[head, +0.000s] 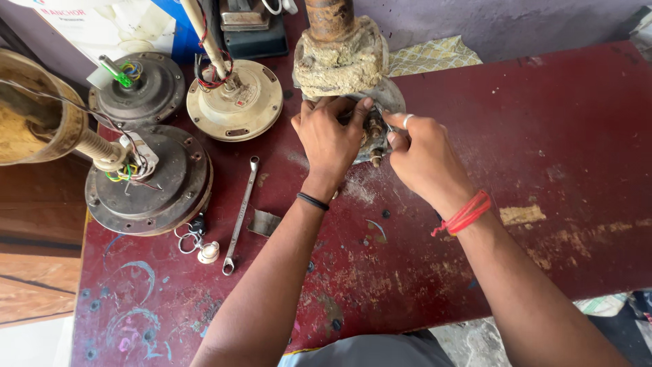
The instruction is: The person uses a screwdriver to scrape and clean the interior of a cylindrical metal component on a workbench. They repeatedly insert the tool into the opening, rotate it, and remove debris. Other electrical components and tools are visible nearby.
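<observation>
Wide red tabletop point(557, 156), scuffed and paint-stained, and at its far edge sits the piece both hands work on: a grimy motor assembly point(341, 58) with a rusty shaft rising from a crusted, lumpy housing. It looks heavy, rigid and rough with caked dirt, so unlikely to slip, though flakes could crumble off; the solid housing seems the safest place to grip, not the small fittings underneath. To the left, three round fan motors: a dark one point(148, 183) with coloured wires, a cream one point(235, 102), another dark one point(139, 88). The left hand point(329, 139) presses on the assembly's base, fingers curled against it. The right hand point(424, 160) pinches a small metal fitting point(375, 139) at its underside. A slim spanner point(240, 214) lies near the left forearm, keys point(190, 234) beside it.
</observation>
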